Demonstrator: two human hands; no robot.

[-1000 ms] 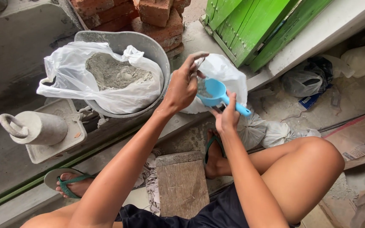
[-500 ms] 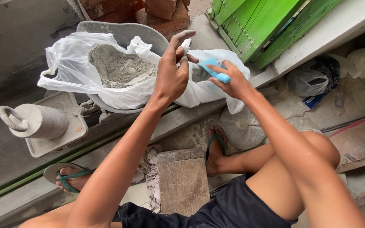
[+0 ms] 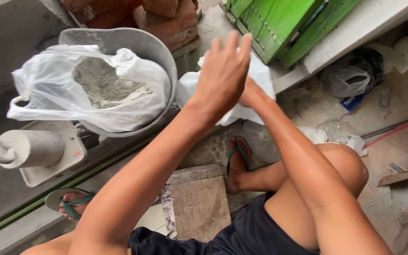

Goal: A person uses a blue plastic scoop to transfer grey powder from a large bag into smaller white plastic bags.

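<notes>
My left hand [image 3: 223, 71] is raised with its back to me, fingers stretched and slightly apart, in front of a small white plastic bag [image 3: 262, 75]. My right hand [image 3: 252, 97] reaches in behind it; only its heel and wrist show, and whatever it holds is hidden. Left of the hands stands a grey metal basin [image 3: 140, 43] holding a larger white plastic bag [image 3: 48, 89] opened on a heap of grey powder [image 3: 102, 85].
A grey cylinder with a loop handle [image 3: 22, 148] lies on a small tray at the left. A wooden board [image 3: 199, 203] lies between my feet in green sandals [image 3: 237, 158]. Red bricks [image 3: 166, 19] and green shutters [image 3: 284, 23] stand behind. A dark plastic bag [image 3: 350, 78] lies at the right.
My left hand has risen and spread in front of the small bag. The blue scoop, seen in my right hand earlier, is now hidden behind it. The view has come closer.
</notes>
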